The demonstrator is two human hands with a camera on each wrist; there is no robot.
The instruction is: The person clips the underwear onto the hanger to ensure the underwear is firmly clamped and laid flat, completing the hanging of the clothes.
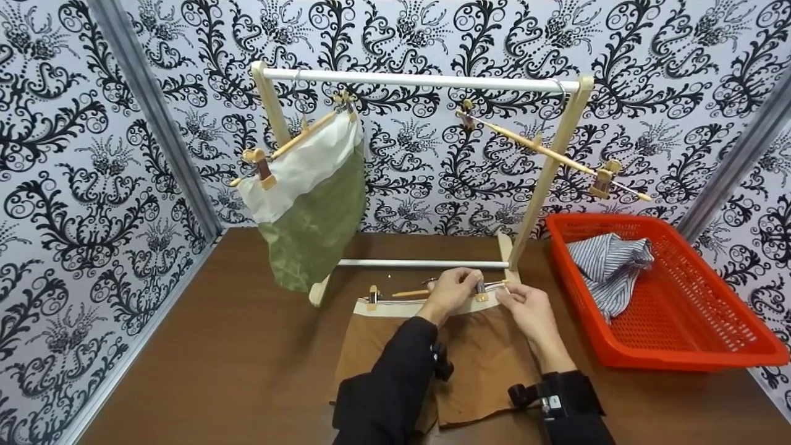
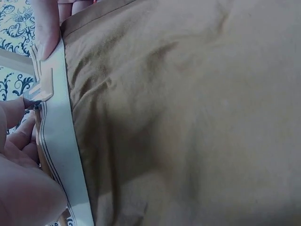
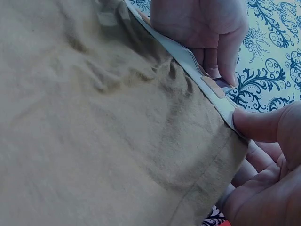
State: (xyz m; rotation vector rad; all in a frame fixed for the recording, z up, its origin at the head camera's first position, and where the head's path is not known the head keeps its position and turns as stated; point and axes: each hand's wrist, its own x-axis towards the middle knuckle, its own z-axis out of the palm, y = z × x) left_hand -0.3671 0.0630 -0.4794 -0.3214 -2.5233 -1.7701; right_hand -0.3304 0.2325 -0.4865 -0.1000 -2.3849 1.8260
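Brown shorts point(image 1: 488, 364) with a white waistband point(image 2: 61, 127) lie on the table, waistband toward the rack. Along that waistband runs a wooden clip hanger point(image 1: 408, 293). My left hand point(image 1: 454, 293) pinches the handles of the hanger's right clip point(image 1: 481, 296), whose pale pad overlaps the waistband in both wrist views. Close beside it, my right hand point(image 1: 528, 312) pinches the waistband's right corner, thumb point(image 3: 256, 125) on top and fingers underneath. The left clip point(image 1: 372, 298) stands at the waistband's other end. Part of the hanger is hidden behind my left hand.
Behind the shorts stands a wooden rack with a white top rail point(image 1: 420, 78). A green-and-white garment point(image 1: 321, 204) hangs clipped at its left, a bare clip hanger point(image 1: 537, 147) at its right. A red basket point(image 1: 698, 355) holding a striped cloth point(image 1: 609, 269) sits at the right.
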